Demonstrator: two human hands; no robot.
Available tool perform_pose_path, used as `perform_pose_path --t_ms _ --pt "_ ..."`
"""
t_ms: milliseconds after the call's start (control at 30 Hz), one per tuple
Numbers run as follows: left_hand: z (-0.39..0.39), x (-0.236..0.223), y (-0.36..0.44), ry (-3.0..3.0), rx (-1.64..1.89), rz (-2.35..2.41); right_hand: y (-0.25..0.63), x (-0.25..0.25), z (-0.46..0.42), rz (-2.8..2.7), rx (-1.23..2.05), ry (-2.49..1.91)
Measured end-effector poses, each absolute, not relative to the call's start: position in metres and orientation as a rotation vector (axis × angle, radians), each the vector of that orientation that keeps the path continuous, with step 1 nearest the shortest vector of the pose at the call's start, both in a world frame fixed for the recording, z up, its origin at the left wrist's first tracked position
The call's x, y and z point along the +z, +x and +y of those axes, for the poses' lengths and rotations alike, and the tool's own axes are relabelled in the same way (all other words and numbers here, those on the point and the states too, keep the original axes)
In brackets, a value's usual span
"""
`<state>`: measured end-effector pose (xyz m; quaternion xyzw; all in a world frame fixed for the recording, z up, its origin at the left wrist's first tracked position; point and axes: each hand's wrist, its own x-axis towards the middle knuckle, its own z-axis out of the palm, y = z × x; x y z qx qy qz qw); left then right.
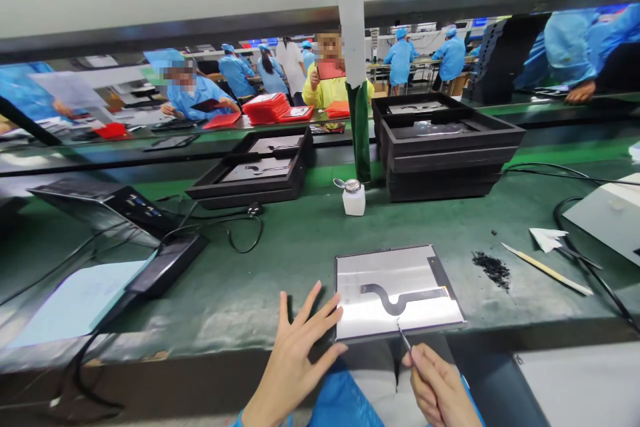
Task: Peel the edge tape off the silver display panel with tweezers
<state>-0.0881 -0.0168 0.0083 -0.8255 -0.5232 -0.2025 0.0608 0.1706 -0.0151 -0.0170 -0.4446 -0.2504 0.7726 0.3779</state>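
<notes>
A flat display panel (360, 327) with a shiny silver back lies near the front edge of the green bench. A dark, curved flex cable (397, 307) runs across its back. With fingers spread, my left hand (295, 353) rests its fingertips at the panel's left edge. My right hand (437, 380) is closed on a pair of slim metal tweezers (406, 339); their tip points at the panel's back, just below the cable's bend. Whether the tip touches the panel I cannot tell.
Black scraps (493, 269), a pale-handled blade-like tool (547, 269) and a white wipe (547, 238) lie to the right. Behind are a white pump bottle (354, 199) and black trays (445, 160), (250, 190). A black stand (165, 260) with cables is left. Co-workers sit beyond the bench.
</notes>
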Motion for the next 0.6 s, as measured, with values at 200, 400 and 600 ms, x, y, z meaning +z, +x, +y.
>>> perform_pose_path --t_ms 200,400,600 --pt "-0.017 0.008 -0.091 -2.511 -0.599 -1.547 0.174 -0.015 -0.016 -0.615 1.977 -1.118" --pt "-0.015 0.008 -0.090 -2.507 -0.641 -1.546 0.179 -0.010 -0.014 -0.591 1.958 -1.123" --pt "-0.017 0.007 -0.091 -2.510 -0.606 -1.564 0.185 -0.015 -0.011 -0.575 1.951 -1.143"
